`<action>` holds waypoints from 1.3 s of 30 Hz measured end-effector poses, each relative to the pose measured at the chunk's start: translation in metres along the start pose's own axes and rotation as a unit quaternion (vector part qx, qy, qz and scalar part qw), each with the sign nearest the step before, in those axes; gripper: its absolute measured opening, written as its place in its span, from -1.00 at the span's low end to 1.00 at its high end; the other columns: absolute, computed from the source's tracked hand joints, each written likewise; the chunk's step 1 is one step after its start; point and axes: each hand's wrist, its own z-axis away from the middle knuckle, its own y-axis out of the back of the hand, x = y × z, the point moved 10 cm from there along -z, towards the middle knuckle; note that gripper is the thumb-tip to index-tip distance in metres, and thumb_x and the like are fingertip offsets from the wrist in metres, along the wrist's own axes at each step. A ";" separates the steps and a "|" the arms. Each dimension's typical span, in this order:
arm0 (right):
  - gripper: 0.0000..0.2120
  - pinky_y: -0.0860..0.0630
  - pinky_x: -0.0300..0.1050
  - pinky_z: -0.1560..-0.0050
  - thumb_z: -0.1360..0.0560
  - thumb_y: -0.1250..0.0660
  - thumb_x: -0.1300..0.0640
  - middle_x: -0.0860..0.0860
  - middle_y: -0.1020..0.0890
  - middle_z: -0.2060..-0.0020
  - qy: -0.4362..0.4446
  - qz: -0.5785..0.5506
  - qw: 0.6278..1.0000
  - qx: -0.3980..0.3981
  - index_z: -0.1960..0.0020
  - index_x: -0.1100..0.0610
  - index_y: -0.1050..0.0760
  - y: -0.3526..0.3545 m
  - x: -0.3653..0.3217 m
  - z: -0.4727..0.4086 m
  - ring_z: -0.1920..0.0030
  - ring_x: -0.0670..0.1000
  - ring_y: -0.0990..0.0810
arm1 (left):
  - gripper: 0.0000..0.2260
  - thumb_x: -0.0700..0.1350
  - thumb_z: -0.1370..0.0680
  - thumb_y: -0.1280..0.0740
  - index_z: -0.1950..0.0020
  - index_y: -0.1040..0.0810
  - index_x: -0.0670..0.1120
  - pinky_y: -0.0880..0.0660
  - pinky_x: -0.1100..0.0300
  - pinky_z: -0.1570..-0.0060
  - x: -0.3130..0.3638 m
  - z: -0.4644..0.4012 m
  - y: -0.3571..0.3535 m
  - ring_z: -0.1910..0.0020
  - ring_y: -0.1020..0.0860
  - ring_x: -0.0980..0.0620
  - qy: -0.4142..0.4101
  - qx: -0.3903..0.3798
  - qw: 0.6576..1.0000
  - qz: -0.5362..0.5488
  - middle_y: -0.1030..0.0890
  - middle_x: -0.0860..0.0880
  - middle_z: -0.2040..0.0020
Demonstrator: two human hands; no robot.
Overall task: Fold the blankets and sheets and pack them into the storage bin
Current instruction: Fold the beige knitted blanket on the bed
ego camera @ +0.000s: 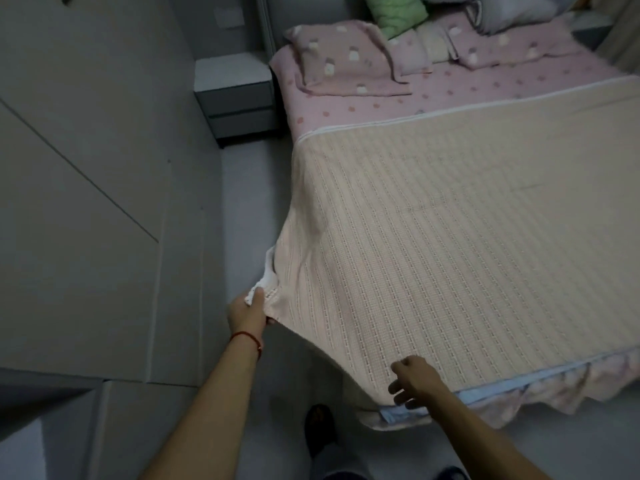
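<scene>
A cream waffle-weave blanket (467, 244) lies spread over the foot half of the bed (346, 109). The left hand (246, 311) grips the blanket's white-trimmed corner, lifted off the bed's near left corner. The right hand (414, 377) hovers above the blanket's near edge, fingers loosely spread, holding nothing. Pink patterned pillows (346, 60) lie at the bed's head, a grey nightstand (237, 95) beside it

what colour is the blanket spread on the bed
Cream blanket with a woven striped texture, seen in the head view.

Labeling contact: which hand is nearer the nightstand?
Left. The left hand grips the blanket corner below the nightstand; the right hand hovers lower, rightward.
</scene>
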 end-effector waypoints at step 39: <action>-0.86 -0.61 -0.04 0.17 -0.63 -0.30 0.05 0.07 -0.72 0.15 0.138 -0.073 0.985 0.080 -0.01 0.09 -0.59 0.644 0.229 -0.099 0.22 0.05 -0.71 | -0.76 -0.26 -0.56 -0.06 -0.15 -0.33 0.01 -0.50 0.04 0.17 -0.044 0.414 -0.763 0.19 -0.48 -0.07 -0.271 -0.239 0.813 -0.456 -0.51 -0.07 0.12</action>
